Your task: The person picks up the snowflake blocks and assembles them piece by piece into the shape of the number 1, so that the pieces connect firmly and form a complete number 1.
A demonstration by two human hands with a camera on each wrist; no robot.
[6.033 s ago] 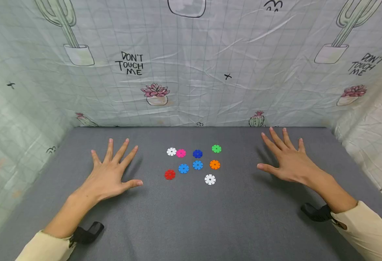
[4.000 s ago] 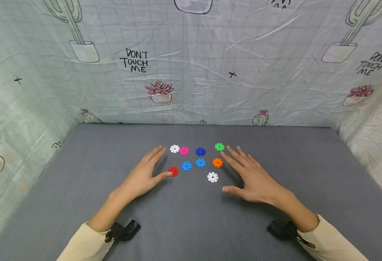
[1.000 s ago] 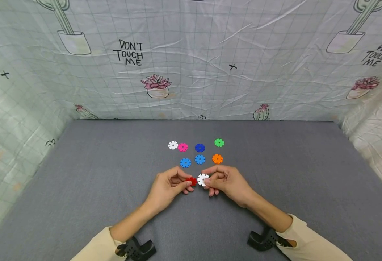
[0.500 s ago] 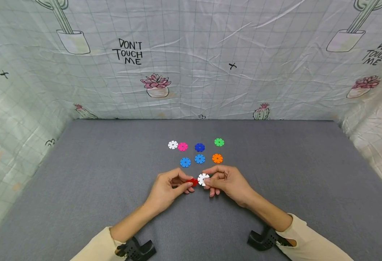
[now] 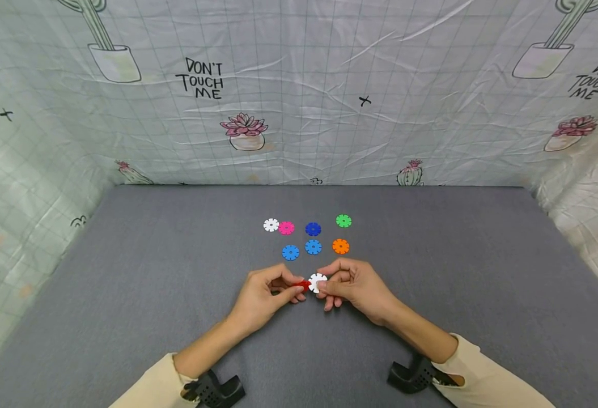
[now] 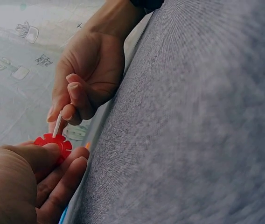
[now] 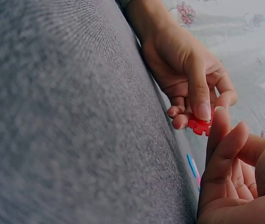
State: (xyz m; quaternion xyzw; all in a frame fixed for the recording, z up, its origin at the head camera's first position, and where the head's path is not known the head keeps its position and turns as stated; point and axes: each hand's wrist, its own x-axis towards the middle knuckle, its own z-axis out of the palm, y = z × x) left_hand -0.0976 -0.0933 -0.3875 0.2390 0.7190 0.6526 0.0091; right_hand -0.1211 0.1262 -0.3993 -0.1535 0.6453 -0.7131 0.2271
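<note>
My left hand (image 5: 262,294) pinches a red notched interlocking disc (image 6: 63,145) between thumb and fingers. My right hand (image 5: 361,292) pinches a white notched interlocking disc (image 5: 316,282) by its right side. From the head view, the red disc is nearly edge-on while the white one shows its face. In the left wrist view the white disc is a thin edge-on strip meeting the red disc's rim, at right angles to it. How deep their notches sit in each other is too small to tell. Fingers hide part of both discs.
Beyond the hands lie several more discs on the grey table (image 5: 176,272): white (image 5: 271,225), pink (image 5: 286,228), dark blue (image 5: 313,229), green (image 5: 343,221), orange (image 5: 340,246), and a light blue pair (image 5: 291,253). A patterned cloth (image 5: 299,141) rises behind the table.
Both hands came in from the sides, took the red and front white discs off the table and brought them together. Over the last second the red disc tilted edge-on and met the white one.
</note>
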